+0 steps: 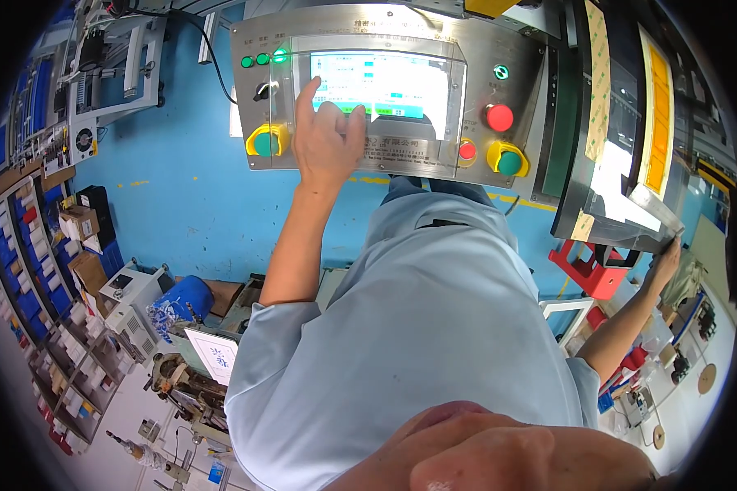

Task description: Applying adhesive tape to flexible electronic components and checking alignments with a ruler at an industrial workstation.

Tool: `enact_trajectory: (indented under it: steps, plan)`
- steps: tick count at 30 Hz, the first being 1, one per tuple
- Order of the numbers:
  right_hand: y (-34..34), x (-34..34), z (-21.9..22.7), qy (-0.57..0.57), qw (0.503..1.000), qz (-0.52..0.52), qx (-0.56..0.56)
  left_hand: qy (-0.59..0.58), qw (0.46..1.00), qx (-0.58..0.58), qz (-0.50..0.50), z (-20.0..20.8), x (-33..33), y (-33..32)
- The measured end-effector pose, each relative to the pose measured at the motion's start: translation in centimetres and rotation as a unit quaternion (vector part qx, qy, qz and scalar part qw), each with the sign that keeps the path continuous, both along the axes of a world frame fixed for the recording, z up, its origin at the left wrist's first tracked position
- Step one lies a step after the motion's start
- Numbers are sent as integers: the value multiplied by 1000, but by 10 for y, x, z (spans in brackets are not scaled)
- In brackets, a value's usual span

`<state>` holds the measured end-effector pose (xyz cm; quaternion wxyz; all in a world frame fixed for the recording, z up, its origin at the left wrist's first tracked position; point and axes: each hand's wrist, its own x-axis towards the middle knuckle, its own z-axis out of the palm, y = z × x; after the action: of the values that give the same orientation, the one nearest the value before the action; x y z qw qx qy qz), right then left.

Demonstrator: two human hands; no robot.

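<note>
My left hand (326, 147) is over a metal control panel (385, 159), its index finger stretched out to the left side of the lit touchscreen (385, 86). Its other fingers are apart and it holds nothing. A clear raised cover (460, 106) frames the screen. Far to the right, my right hand (668, 262) rests by the near corner of a black machine frame (577, 192), fingers extended along its edge. A translucent strip (656, 208) lies just beyond those fingertips. Whether the fingertips touch the strip is too small to tell.
Green buttons (263, 59), red buttons (499, 117) and yellow-guarded buttons (264, 144) surround the screen. A red stool (589, 270) stands below the black frame. Parts shelves (37, 270) and a blue bin (184, 301) are at left. The floor (164, 196) is blue.
</note>
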<state>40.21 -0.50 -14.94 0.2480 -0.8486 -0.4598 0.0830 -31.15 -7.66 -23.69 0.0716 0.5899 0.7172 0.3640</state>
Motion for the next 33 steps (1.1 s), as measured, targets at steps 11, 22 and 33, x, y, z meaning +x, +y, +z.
enact_trajectory:
  steps: [11,22,33]
  plan:
    - [-3,-1,0,5,1000,5,14,-6,999,34,-9,-4,3,-10]
    - [-14,107,-1,-384,884,264,48,-21,999,21,13,-10,11,-26]
    - [-26,-55,19,327,942,7,69,-33,998,-22,-57,-4,39,-52]
